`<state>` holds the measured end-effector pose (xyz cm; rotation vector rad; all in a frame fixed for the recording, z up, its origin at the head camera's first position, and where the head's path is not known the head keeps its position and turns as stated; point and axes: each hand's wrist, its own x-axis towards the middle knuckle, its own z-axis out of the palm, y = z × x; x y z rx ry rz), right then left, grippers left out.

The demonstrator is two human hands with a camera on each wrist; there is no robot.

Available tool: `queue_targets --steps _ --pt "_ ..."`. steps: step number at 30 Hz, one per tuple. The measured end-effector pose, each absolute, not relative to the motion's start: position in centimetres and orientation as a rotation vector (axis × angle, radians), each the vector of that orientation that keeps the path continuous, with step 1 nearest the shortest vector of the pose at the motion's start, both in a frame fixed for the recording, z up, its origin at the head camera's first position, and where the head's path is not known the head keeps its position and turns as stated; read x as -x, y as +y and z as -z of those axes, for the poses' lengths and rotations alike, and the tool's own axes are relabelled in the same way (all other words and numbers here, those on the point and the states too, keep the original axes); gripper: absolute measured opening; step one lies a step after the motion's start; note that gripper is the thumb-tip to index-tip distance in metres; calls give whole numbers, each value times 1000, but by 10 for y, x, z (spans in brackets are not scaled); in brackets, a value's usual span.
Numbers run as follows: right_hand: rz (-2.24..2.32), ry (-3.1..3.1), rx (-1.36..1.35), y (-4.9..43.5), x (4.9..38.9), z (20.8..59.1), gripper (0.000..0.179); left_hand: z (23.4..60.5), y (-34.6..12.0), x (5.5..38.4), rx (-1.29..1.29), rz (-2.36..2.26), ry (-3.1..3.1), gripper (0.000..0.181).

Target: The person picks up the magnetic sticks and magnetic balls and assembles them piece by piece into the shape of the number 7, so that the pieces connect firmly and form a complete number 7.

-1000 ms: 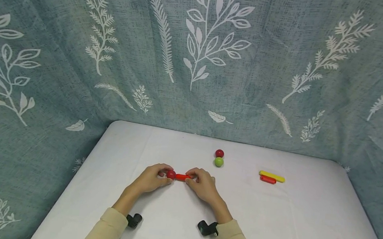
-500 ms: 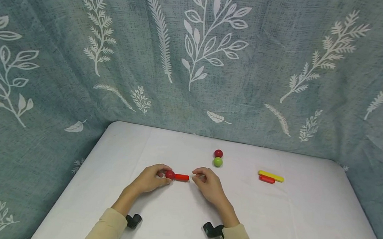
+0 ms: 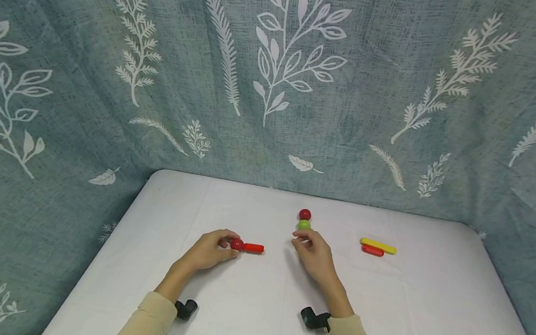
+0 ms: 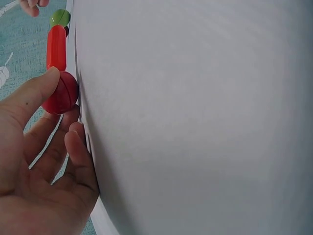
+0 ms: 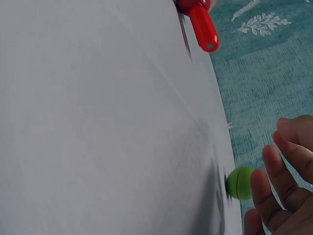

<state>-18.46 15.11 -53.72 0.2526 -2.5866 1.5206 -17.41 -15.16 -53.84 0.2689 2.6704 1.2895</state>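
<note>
Head view: smooth dark-red ball [image 3: 237,244] pinched by left hand [image 3: 210,249]

A bright-red faceted stick [image 3: 253,248] is set end-on against that ball, toward the middle of the white-covered table [image 3: 245,314]. The right hand [image 3: 316,254] is held empty, fingers loosely bent, near a smooth green ball [image 3: 304,224]; contact cannot be told. Farther right, a long yellow stick [image 3: 378,246] and a shorter red stick [image 3: 373,250] are laid side by side.

The green ball [image 3: 304,224] blocks the right hand [image 3: 316,256] ahead; leftward is free.
</note>
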Motion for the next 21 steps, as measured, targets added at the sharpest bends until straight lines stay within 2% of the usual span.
queue_targets --steps 13,21 --pt "-1487 -2571 -109 172 202 536 18 537 -152 174 -279 -1300 2662 37" --pt "-1518 -2566 30 175 215 545 30 539 -153 175 -283 -1300 2659 36"
